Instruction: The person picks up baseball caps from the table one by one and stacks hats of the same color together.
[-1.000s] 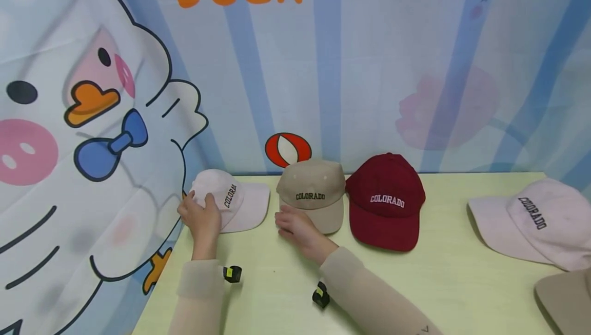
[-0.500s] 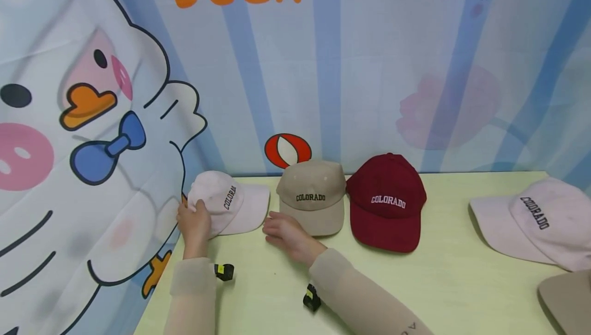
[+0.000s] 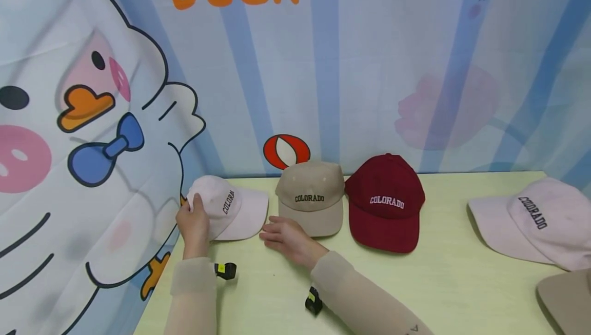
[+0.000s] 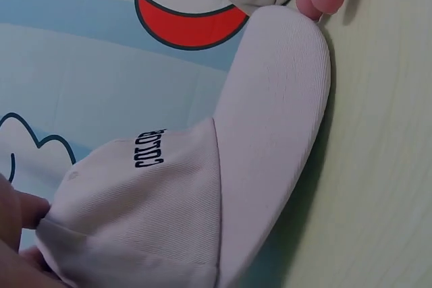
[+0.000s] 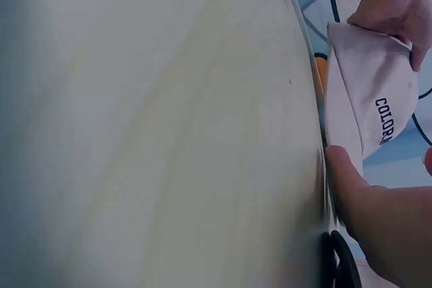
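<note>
My left hand [image 3: 194, 226] grips a pale pink baseball cap [image 3: 231, 212] by the rear of its crown, thumb on the outside. Its brim points right, and dark COLORADO lettering runs up the front; in the left wrist view the crown [image 4: 135, 200] is creased near the fingers. My right hand [image 3: 292, 240] holds nothing; its fingers are extended, with the fingertips right at the end of the pink brim [image 4: 283, 65]. Just behind that hand stands a beige cap [image 3: 309, 191], its brim facing front. In the right wrist view my right thumb [image 5: 347, 173] overlaps the pink brim.
A dark red cap [image 3: 387, 201] stands beside the beige one. Farther right lies another pale pink cap [image 3: 549, 222], with a brown brim [image 3: 563, 299] cut off at the frame edge. A printed curtain [image 3: 369, 68] hangs behind the pale yellow table [image 3: 263, 304].
The left hand has shifted from over the side of the pink cap to its rear, and the cap has come slightly toward me. The right hand has moved left, off the beige brim.
</note>
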{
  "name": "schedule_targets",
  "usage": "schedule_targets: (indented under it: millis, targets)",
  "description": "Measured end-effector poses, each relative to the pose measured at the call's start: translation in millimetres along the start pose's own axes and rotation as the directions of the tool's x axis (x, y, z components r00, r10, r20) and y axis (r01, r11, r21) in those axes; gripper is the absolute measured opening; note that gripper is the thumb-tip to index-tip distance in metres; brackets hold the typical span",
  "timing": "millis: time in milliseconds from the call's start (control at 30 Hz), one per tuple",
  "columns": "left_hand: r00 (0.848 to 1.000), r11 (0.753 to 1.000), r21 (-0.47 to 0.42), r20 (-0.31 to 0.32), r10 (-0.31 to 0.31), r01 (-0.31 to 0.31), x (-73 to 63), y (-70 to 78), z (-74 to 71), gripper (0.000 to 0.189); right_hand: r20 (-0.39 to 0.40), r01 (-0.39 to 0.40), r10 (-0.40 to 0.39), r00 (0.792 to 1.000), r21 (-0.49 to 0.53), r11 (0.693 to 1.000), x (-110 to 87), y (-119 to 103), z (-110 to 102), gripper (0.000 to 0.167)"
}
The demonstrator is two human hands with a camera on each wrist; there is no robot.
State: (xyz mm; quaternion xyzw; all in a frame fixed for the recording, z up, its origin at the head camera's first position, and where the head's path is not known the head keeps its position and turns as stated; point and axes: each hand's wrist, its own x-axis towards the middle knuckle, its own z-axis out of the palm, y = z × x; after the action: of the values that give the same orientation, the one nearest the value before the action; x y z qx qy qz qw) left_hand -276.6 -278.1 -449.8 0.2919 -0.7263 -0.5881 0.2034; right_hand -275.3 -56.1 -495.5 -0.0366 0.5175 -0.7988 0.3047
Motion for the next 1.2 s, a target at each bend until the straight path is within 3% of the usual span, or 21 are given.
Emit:
schedule_targets:
  millis: [200,433,700,900,1067,1200]
  targets:
    - [0.997,0.995,-0.075,-0.035,0.062,-0.064,-7.4,9.9,-1.7,0.056,0.03,-0.001,0.002,1.0,-0.025,1.0,-6.2,-7,-7,0.062]
    - [0.983,0.983,-0.007,-0.042,0.181,-0.181,-23.3,34.9,-0.8,0.056,0.053,0.047,-0.041,0.998,-0.126,0.991,-14.7,-22,-24,0.056]
    - [0.971,0.97,0.06,0.002,0.238,-0.237,-49.7,61.2,1.5,0.057,0.038,0.109,-0.104,0.994,-0.163,0.981,-27.7,-43,-37,0.048]
    - [0.952,0.947,0.102,0.071,0.299,-0.305,-71.8,71.6,5.7,0.056,0.031,0.166,-0.163,0.986,-0.24,0.957,-42.0,-59,-45,0.05]
    - [0.938,0.94,0.119,0.184,0.294,-0.318,-90.4,80.1,10.7,0.054,0.008,0.196,-0.205,0.979,-0.332,0.923,-53.5,-75,-52,0.053]
    - [0.921,0.943,0.112,0.28,0.271,-0.312,-104.5,85.9,15.8,0.049,0.019,0.225,-0.24,0.971,-0.422,0.878,-66.1,-88,-57,0.056]
